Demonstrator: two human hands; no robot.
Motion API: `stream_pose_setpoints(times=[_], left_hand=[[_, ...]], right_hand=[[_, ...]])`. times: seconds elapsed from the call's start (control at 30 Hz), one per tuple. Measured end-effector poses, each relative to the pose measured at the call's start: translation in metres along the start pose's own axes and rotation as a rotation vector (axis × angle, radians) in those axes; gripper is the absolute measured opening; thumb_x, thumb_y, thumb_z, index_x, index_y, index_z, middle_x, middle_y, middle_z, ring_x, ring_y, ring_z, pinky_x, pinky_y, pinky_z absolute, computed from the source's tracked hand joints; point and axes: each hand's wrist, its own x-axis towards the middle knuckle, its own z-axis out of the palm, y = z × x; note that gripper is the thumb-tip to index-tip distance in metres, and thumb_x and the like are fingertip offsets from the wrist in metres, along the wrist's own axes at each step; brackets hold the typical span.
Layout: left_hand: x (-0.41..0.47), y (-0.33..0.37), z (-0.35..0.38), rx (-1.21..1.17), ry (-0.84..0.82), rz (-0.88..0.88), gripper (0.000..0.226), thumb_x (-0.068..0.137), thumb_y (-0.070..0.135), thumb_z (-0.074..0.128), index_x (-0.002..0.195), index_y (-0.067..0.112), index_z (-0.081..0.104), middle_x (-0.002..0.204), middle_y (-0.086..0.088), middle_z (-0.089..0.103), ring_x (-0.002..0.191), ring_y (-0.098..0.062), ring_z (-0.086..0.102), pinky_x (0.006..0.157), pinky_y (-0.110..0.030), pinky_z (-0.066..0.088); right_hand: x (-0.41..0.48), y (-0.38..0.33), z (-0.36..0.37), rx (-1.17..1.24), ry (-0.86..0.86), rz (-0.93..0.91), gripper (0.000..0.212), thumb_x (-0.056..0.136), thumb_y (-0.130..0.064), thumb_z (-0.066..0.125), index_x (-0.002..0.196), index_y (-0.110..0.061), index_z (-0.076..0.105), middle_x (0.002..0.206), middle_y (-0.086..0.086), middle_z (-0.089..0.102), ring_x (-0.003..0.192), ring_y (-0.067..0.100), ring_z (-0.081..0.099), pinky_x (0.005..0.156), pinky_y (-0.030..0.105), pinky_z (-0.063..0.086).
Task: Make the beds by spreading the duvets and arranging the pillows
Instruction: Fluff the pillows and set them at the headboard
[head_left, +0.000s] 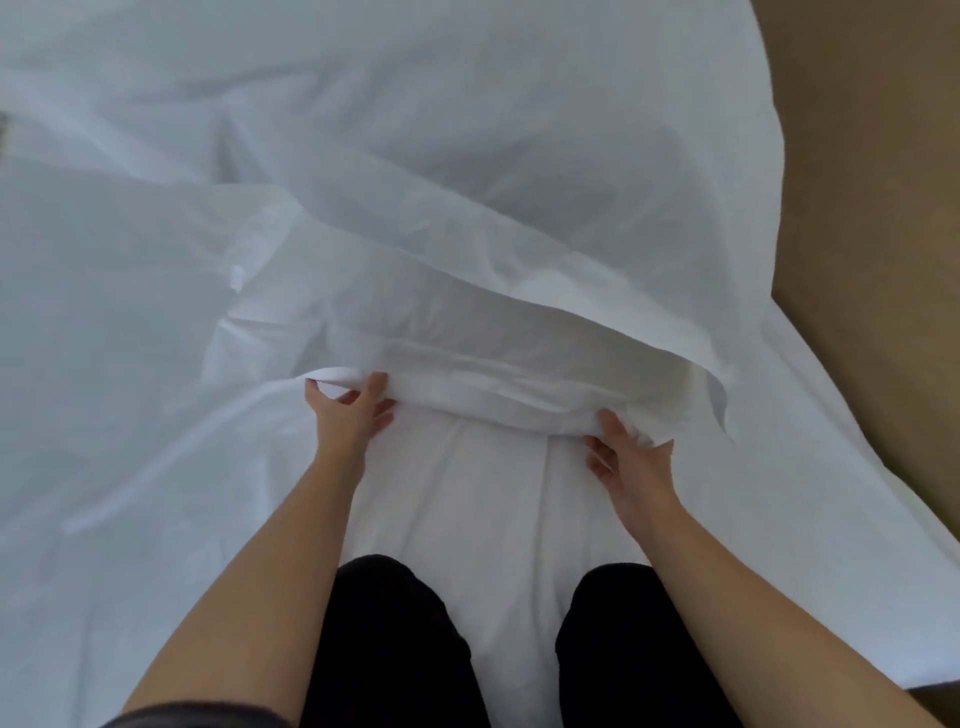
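The white duvet (467, 156) billows across almost the whole frame, its near edge bunched into a thick fold at centre. The left hand (348, 410) grips that fold at its left end, fingers curled over it. The right hand (628, 462) clutches the right end, fingertips buried in the cloth. The duvet's far side runs off the top and left. A small white tab (236, 275) at centre left is too blurred to read. Black trousers (384, 639) show at the bottom centre over more white fabric, and tan carpet (872, 208) fills the right side.
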Motion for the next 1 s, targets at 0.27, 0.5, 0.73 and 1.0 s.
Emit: stream_pose_setpoints(times=[0.27, 0.5, 0.73, 1.0], left_hand=[[0.014, 0.027, -0.037, -0.146, 0.037, 0.006, 0.062, 0.095, 0.027, 0.056, 0.148, 0.022, 0.023, 0.127, -0.004, 0.046, 0.113, -0.035, 0.060, 0.077, -0.043, 0.056], [-0.014, -0.001, 0.000, -0.053, -0.157, -0.159, 0.057, 0.095, 0.041, 0.056, 0.139, 0.010, 0.040, 0.139, -0.015, 0.048, 0.105, -0.031, 0.065, 0.077, -0.043, 0.058], [-0.055, -0.010, 0.090, 0.179, -0.201, -0.238, 0.031, 0.101, 0.036, 0.047, 0.089, 0.008, 0.056, 0.077, -0.007, 0.062, 0.061, -0.015, 0.064, 0.055, -0.025, 0.049], [-0.097, -0.050, 0.157, 0.372, -0.188, -0.091, 0.041, 0.099, 0.023, 0.048, 0.061, 0.008, 0.053, 0.053, -0.006, 0.052, 0.048, -0.019, 0.046, 0.053, -0.026, 0.038]], right_hand=[[-0.007, 0.010, 0.055, 0.225, 0.001, 0.393, 0.030, 0.092, -0.034, 0.063, 0.094, -0.006, 0.054, 0.086, 0.012, 0.058, 0.078, 0.021, 0.061, 0.050, 0.027, 0.056], [-0.015, 0.017, 0.060, 0.043, 0.138, 0.009, 0.011, 0.096, -0.018, 0.060, 0.091, -0.008, 0.060, 0.075, 0.001, 0.057, 0.061, 0.008, 0.052, 0.048, 0.015, 0.047], [-0.015, -0.007, 0.045, -0.001, 0.091, -0.063, 0.014, 0.096, -0.020, 0.061, 0.087, -0.009, 0.062, 0.075, -0.002, 0.056, 0.061, 0.007, 0.051, 0.060, 0.016, 0.047], [0.010, -0.067, -0.016, 0.048, 0.162, -0.106, 0.010, 0.096, -0.018, 0.061, 0.086, -0.015, 0.061, 0.077, -0.002, 0.056, 0.062, 0.007, 0.047, 0.054, 0.017, 0.043]])
